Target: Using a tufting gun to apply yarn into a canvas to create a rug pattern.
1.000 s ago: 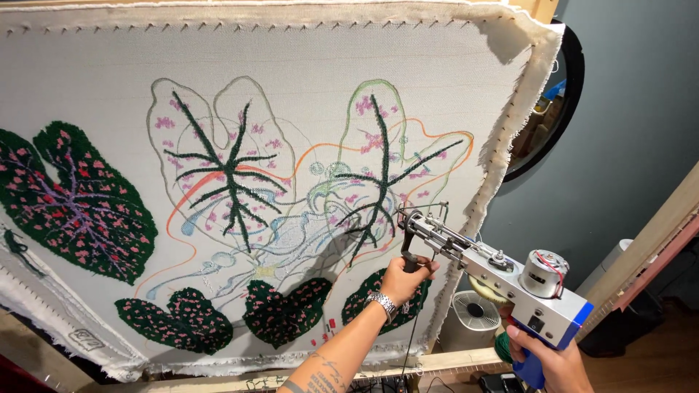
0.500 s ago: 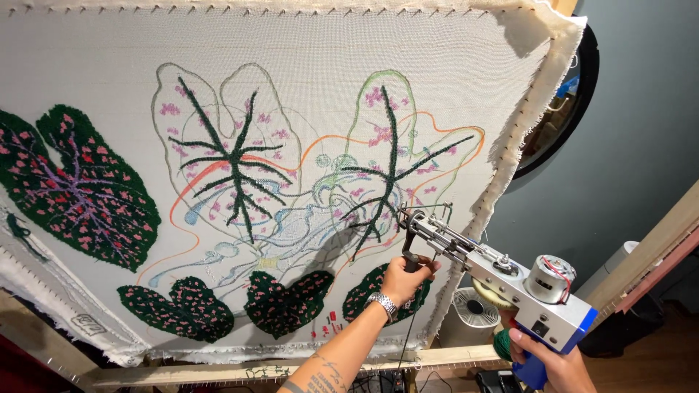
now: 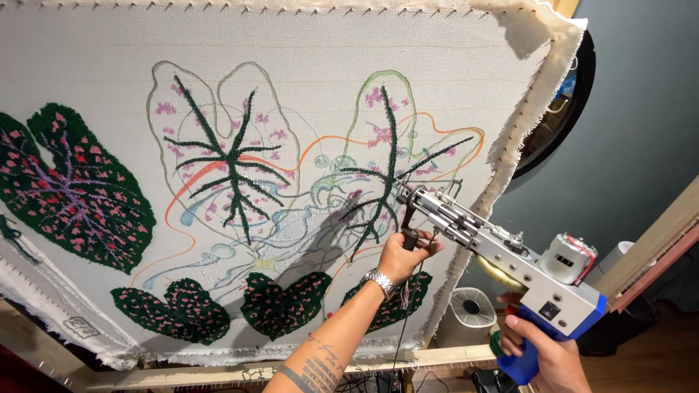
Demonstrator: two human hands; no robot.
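Stretched cloth (image 3: 109, 44) on the wooden frame (image 3: 451, 356) carried tufted green leaves toward its left and bottom edges. Left hand (image 3: 405, 255) was closed around the front handle of the tufting gun (image 3: 502, 251), near the cloth's lower right edge. Right hand (image 3: 546, 353) was wrapped around its blue grip, beyond that edge.

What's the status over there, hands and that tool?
Left hand grips front handle of tufting gun; right hand on blue grip. Needle end at stretched cloth, by half-tufted leaf. Nothing blocking.
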